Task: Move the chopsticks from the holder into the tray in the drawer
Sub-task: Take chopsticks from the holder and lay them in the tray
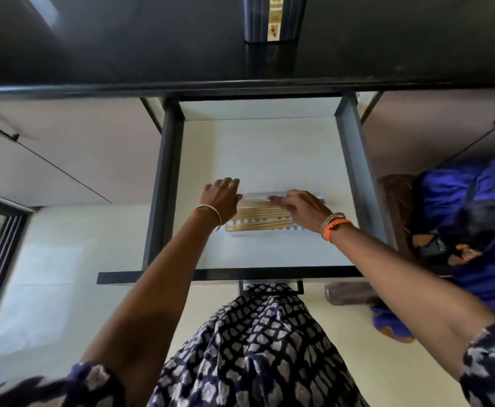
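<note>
The left hand (221, 198) rested at the left end of the clear slotted tray (265, 230) on the floor of the open drawer (167, 171), its fingers loosely spread and curled over the tray's far corner, gripping nothing that could be made out. The wooden chopsticks (258, 217) lay side by side lengthwise inside that tray, between the two hands. The right hand (302, 208) lay flat over the tray's right part, fingers extended and close together, pressing on the chopsticks' ends, while the holder (274, 17) stood well apart on the dark countertop (123, 48).

Pale wooden chopsticks (258, 214), clear plastic tray (262, 196) (glossy), matt white drawer (269, 148)
</note>
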The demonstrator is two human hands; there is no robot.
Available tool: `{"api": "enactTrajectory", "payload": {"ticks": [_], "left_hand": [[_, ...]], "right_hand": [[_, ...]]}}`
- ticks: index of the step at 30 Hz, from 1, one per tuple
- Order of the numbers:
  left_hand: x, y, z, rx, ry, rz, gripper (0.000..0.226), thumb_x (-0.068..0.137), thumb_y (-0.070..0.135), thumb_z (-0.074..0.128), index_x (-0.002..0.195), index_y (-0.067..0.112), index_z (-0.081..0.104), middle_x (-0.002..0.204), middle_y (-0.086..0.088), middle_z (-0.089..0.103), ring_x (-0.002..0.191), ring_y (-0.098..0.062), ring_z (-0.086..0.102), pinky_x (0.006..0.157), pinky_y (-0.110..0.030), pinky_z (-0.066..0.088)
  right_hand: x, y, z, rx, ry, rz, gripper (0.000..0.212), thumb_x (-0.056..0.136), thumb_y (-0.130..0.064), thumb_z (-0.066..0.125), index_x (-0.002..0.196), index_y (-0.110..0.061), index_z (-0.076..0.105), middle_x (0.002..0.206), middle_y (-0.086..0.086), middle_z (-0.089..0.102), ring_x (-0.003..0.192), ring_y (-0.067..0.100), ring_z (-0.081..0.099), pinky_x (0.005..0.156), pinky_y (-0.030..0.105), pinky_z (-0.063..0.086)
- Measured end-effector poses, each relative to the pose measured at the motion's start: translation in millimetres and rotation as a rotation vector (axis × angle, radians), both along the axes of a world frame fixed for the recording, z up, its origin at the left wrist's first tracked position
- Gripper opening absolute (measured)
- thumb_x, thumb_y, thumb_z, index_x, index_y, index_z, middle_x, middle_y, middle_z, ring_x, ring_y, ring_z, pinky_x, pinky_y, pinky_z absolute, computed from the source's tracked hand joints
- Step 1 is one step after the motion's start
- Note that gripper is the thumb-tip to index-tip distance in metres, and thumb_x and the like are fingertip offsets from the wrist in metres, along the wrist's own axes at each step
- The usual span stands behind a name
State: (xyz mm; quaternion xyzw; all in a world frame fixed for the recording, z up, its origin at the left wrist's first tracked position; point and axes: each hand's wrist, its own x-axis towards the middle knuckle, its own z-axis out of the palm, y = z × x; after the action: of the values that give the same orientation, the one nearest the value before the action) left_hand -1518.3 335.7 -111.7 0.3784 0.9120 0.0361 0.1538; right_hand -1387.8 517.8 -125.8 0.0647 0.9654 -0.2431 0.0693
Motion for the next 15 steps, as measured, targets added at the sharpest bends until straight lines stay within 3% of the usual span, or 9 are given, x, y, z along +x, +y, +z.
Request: {"api": "enactTrajectory", "payload": {"ticks": [3,5,7,10,12,15], "left_hand": [[0.4,-13.5,-16.9,0.224,-0.253,0.307,0.054,0.095,0.017,0.040,0.143,0.005,0.020,0.142,-0.023,0.039,0.127,-0.038,0.041,0.104,-0.046,0.036],[5.0,-15.8,-27.0,0.336,-0.444,0.531,0.054,0.096,0.018,0.040,0.144,0.006,0.018,0.137,-0.026,0.045,0.126,-0.040,0.044,0.103,-0.044,0.036],[7.8,-18.2,-36.0,0.353,-0.582,0.649,0.046,0.096,0.021,0.041,0.139,0.008,0.033,0.126,-0.025,0.056,0.116,-0.039,0.053,0.096,-0.040,0.042],[11.4,-26.2,-46.8,0.414,-0.644,0.698,0.036,0.094,0.021,0.045,0.126,0.005,0.049,0.116,-0.023,0.063,0.105,-0.037,0.059,0.089,-0.038,0.046],[11.6,-33.5,-52.7,0.433,-0.638,0.693,0.031,0.094,0.024,0.047,0.116,0.005,0.058,0.105,-0.020,0.066,0.098,-0.034,0.061,0.085,-0.036,0.047],[14.0,-40.6,-57.6,0.463,-0.657,0.660,0.033,0.093,0.032,0.048,0.084,0.006,0.065,0.076,-0.015,0.061,0.076,-0.026,0.057,0.077,-0.039,0.051]], "right_hand": [[-3.6,2.4,-5.7,-0.061,-0.089,0.005,0.053,0.093,0.005,0.044,0.135,-0.025,0.055,0.075,-0.003,0.054,0.077,0.021,0.059,0.069,0.027,0.046],[-8.1,0.3,-9.6,-0.102,-0.116,-0.022,0.051,0.091,0.006,0.045,0.133,-0.021,0.056,0.084,0.002,0.068,0.083,0.026,0.064,0.074,0.024,0.047],[-8.3,-0.1,-14.6,-0.137,-0.115,-0.047,0.049,0.091,0.005,0.045,0.132,-0.019,0.058,0.084,-0.001,0.069,0.084,0.027,0.064,0.074,0.023,0.044],[-1.9,2.1,-21.3,-0.079,-0.150,-0.052,0.052,0.091,0.004,0.043,0.131,-0.025,0.057,0.067,-0.015,0.047,0.075,0.022,0.057,0.071,0.023,0.043],[2.3,4.3,-23.5,-0.043,-0.179,-0.046,0.052,0.090,0.000,0.043,0.131,-0.028,0.058,0.070,-0.010,0.049,0.077,0.019,0.055,0.078,0.030,0.049],[6.2,3.0,-26.4,-0.027,-0.205,-0.054,0.047,0.090,-0.007,0.050,0.130,-0.029,0.059,0.079,-0.010,0.052,0.084,0.013,0.051,0.091,0.040,0.049]]}}
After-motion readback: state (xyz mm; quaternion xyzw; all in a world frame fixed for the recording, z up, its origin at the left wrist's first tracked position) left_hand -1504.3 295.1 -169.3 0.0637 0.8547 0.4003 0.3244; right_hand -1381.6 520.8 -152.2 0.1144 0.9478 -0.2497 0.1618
